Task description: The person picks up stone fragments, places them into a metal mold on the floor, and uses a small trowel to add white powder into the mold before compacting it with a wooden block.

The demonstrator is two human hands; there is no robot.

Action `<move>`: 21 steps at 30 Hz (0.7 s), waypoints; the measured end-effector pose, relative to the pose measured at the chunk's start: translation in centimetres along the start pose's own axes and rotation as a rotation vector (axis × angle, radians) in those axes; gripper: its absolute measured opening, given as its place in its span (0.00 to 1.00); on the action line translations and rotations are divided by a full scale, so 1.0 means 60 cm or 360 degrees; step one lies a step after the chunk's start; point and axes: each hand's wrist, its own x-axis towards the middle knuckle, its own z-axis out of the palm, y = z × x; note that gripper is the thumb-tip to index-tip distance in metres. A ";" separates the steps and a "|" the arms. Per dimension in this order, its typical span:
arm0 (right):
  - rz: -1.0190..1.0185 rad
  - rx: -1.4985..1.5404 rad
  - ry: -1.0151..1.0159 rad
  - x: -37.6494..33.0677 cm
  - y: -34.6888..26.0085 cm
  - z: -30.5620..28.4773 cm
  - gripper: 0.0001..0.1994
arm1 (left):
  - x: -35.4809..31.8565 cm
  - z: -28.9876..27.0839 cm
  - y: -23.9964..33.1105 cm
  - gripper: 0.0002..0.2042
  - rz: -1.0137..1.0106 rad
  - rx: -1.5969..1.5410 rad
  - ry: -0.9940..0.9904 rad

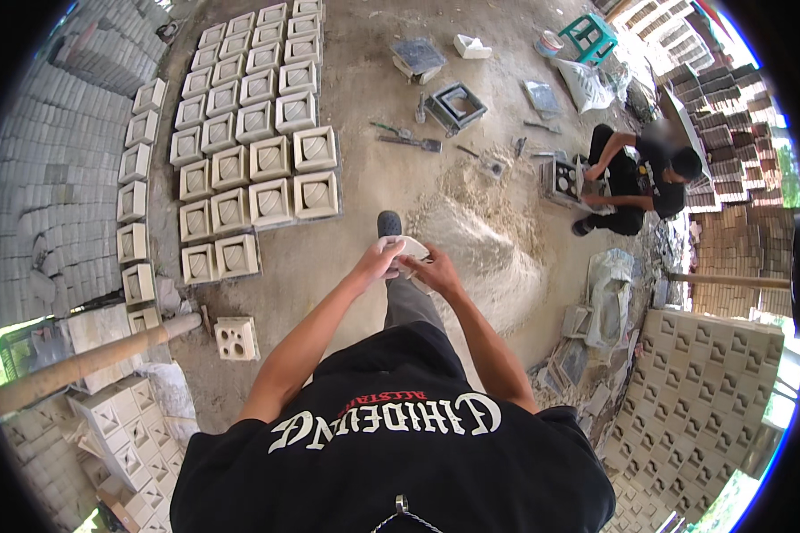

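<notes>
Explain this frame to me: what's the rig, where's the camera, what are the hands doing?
No machine here: a person wears a wide fisheye camera on the head, looking down, so straight edges curve near the rim. The forearms rising from the bottom are the wearer's own. The left hand and right hand together grip a small pale object; what it is I cannot tell. On the dirt floor lie rows of square cast blocks, a sand pile and a square metal mould. A second person crouches at right, working separately.
</notes>
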 end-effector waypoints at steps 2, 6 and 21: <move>-0.0083 -0.0058 -0.0199 0.089 -0.047 0.008 0.28 | 0.055 -0.050 0.030 0.24 0.0035 -0.0010 -0.0039; -0.0191 -0.0406 -0.0235 0.246 -0.168 0.012 0.32 | 0.134 -0.128 0.178 0.22 0.0082 -0.0222 0.0102; -0.0211 0.0035 -0.0397 0.697 -0.462 -0.049 0.30 | 0.461 -0.318 0.608 0.23 -0.0115 -0.0530 -0.0042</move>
